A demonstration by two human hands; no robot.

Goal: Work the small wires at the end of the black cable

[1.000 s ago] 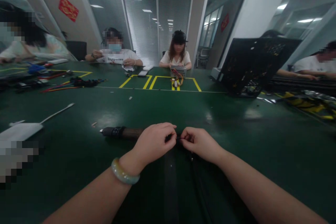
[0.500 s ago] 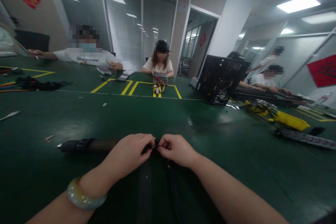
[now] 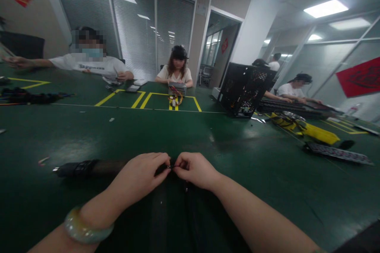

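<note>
On my feed, the left hand [image 3: 145, 172] and the right hand [image 3: 197, 170] meet fingertip to fingertip at the right of my landmark, the dark tube [image 3: 103, 168]. Both are grasping: each pinches a thin dark piece [image 3: 171, 167] between thumb and finger, probably because it is too slight for a whole-hand grip. I can't tell what it is; the fingers hide most of it. The tube lies flat, metal tip pointing left, its other end hidden behind the left hand; lying down, it likely needs no steadying. A dim cord [image 3: 190, 213] runs from right of the tube toward me. Beyond the tube and to its right stands a black computer case [image 3: 245, 89], and farther right sits a yellow basket [image 3: 322, 133]. Directly across from the tube, two co-workers [image 3: 93, 63] sit at the table [image 3: 142, 132].
</note>
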